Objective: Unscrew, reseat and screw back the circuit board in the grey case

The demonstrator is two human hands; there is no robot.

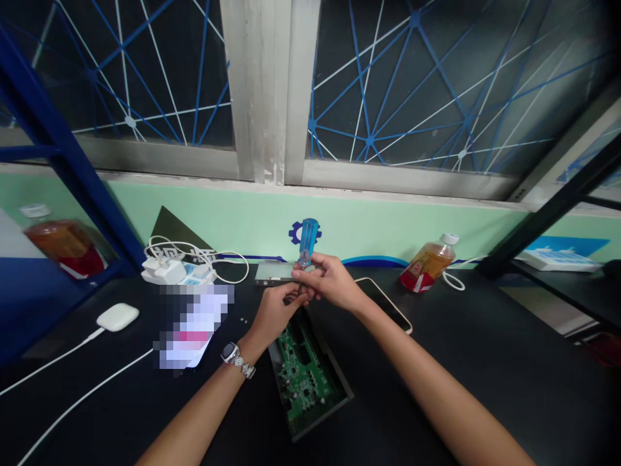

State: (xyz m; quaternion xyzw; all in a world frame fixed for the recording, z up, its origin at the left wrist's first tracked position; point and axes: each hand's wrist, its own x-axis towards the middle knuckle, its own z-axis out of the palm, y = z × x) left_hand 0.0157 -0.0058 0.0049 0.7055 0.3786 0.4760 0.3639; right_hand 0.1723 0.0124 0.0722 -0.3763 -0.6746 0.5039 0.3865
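Observation:
A screwdriver [308, 241] with a clear blue handle stands nearly upright, its handle pointing up. My right hand [330, 279] is closed around its lower part, below the handle. Close against it, my left hand [281, 309] is pinched near the screwdriver's tip; what lies between those fingers is hidden. Below both hands lies an open dark casing [334, 372] with a green circuit board [305, 375] inside, its far end covered by my hands. Just behind the hands is a flat metal-grey cover [272, 272]. Two tiny bright pieces, perhaps screws [243, 320], rest left of my left hand.
A lit phone [198, 330] and a white earphone case [118, 317] on a cable lie at left. A power strip [182, 273] with chargers sits behind them. At right are another phone [388, 307] and a drink bottle [427, 264]. A second bottle [68, 243] stands far left.

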